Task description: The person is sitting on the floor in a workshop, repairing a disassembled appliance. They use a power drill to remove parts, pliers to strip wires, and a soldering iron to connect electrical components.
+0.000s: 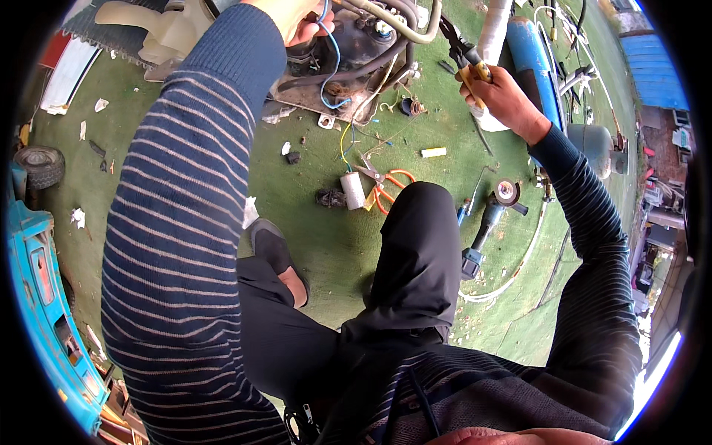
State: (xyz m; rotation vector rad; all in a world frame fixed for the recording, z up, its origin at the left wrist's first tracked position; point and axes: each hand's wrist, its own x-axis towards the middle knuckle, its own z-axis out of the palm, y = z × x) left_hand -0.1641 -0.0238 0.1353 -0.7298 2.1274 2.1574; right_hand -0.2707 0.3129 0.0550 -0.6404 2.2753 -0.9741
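At the top edge my left hand [300, 22] is partly cut off by the frame. Its curled fingers close on a thin blue wire [337, 55], which loops down in front of a black compressor unit [363, 48] with hoses and a rusty base plate [304, 94]. My right hand [504, 104] grips pliers [461, 50] by their yellow handles, with the dark jaws pointing up and away from me, to the right of the compressor. A white cylindrical capacitor [353, 190] on a yellow wire lies on the floor beside orange-handled scissors [383, 182].
An angle grinder [489, 226] lies right of my knee. A white wrapped pipe [492, 37] and a blue gas cylinder [530, 67] stand behind my right hand. A pale fan [159, 28] is at the far left. Scraps litter the green floor [334, 245].
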